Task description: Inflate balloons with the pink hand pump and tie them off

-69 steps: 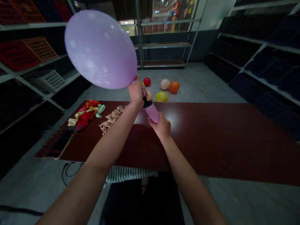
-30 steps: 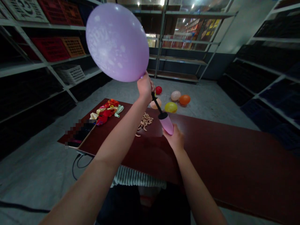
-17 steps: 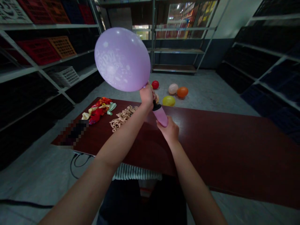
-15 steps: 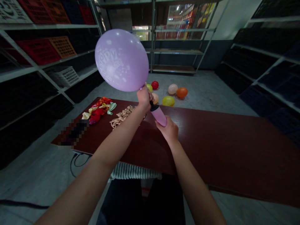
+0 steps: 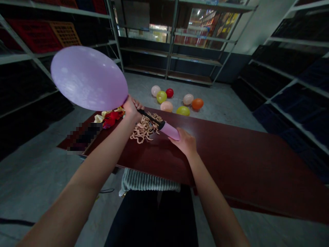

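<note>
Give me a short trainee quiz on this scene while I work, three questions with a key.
1. True or false: the left hand grips the neck of the lilac balloon.
2. Which hand holds the pink hand pump?
3. How many inflated balloons lie on the floor beyond the dark red table?

Key: 1. True. 2. The right hand. 3. Seven in view.

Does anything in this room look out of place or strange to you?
Yes: seven inflated balloons lie loose on the concrete floor beyond the dark red table, in no container, so they look stray in this shelved storeroom. None looks burst.
</note>
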Motion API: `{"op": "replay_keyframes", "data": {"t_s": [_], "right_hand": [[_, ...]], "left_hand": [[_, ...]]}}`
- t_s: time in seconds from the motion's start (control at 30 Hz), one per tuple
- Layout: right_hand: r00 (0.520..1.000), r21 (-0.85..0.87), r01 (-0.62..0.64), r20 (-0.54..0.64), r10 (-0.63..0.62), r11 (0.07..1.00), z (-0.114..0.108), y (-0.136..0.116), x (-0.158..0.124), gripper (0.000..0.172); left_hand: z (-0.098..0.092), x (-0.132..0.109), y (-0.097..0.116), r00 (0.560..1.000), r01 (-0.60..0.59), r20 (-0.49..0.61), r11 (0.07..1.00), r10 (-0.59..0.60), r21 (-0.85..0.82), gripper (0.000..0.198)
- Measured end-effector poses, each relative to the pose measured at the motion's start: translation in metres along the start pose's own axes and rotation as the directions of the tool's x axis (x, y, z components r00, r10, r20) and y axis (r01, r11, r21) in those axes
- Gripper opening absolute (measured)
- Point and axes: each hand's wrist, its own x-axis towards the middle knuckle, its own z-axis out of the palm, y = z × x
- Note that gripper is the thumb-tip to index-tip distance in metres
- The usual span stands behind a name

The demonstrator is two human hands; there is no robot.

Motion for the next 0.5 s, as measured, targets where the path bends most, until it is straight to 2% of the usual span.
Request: {"op": "replay_keyframes", "data": {"t_s": [0.13,0.23,0.33,0.5], "right_hand": [[0.999,0.009,0.043,0.011,-0.043,0.999,0.001,-0.002,0.000,0.047],[0.999,0.039,0.047,0.003,-0.047,0.998,0.001,-0.004,0.001,0.046],[1.000,0.062,0.016,-0.026,-0.015,0.998,0.002,-0.002,0.001,0.046],[0.989,0.068,-0.109,-0.091,0.115,0.992,0.005,0.004,0.000,0.044]], "left_hand": [[-0.005,-0.003,0.042,1.000,-0.018,-0.020,1.000,0.017,-0.019,0.053],[0.001,-0.011,0.060,1.000,-0.028,0.010,0.999,0.028,-0.016,0.055],[0.014,-0.019,0.058,0.994,-0.079,0.070,0.997,0.080,-0.013,0.058],[0.047,-0.026,0.035,0.969,-0.216,0.130,0.975,0.209,0.043,0.057]]}}
